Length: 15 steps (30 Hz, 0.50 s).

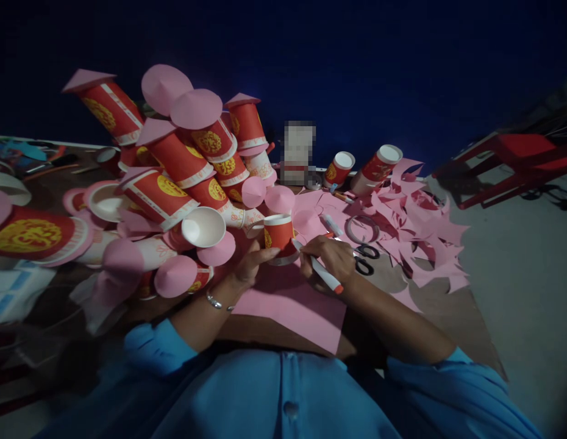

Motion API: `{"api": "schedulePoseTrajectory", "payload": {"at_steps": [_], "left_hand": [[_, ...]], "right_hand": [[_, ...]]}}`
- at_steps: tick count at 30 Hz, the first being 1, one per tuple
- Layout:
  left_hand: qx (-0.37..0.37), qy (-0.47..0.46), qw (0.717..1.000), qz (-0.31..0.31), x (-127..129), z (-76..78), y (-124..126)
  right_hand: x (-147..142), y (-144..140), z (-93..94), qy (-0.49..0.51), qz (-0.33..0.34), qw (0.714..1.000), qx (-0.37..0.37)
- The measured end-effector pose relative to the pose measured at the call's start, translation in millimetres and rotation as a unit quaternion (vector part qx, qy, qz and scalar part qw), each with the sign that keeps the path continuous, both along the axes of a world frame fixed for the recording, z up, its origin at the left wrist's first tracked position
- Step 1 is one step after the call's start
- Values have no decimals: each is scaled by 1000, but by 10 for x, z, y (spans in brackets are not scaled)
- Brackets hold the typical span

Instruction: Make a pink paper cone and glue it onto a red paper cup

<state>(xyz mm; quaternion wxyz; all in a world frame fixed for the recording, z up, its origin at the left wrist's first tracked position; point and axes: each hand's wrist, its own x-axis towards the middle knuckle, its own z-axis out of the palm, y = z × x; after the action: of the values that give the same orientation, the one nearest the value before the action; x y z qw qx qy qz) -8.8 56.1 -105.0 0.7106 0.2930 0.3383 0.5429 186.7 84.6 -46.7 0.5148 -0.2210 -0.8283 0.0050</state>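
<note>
In the middle of the tabletop [452,317], seen from the head camera, a red paper cup [278,235] stands on a pink paper sheet [292,305], its long axis close to upright. The left hand [251,265] rests against the cup's left side, its fingers [265,255] curled loosely toward the wall and touching it near the base. The right hand [331,259] sits just to the right of the cup, its fingers clamped on a marker [322,272]. The marker lies slanted: its tip points up and left to the cup's lower right edge, its red end points down and right, nearer the person. So the cup lies left of the marker tip, between both hands, and both hands are about equally near.

Scissors [366,259] lie just right of the right hand. A pile of capped cups [183,177] crowds the left. Pink scraps [416,238] spread on the far right.
</note>
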Motion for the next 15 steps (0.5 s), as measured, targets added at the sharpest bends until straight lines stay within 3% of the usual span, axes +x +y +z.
{"api": "schedulePoseTrajectory", "payload": {"at_steps": [9, 15], "left_hand": [[33, 79, 996, -6, 5, -93, 22], [50, 96, 994, -7, -32, -35, 63]], "right_hand": [[-14, -97, 23, -7, 34, 999, 35], [-45, -135, -22, -48, 28, 997, 60]]}}
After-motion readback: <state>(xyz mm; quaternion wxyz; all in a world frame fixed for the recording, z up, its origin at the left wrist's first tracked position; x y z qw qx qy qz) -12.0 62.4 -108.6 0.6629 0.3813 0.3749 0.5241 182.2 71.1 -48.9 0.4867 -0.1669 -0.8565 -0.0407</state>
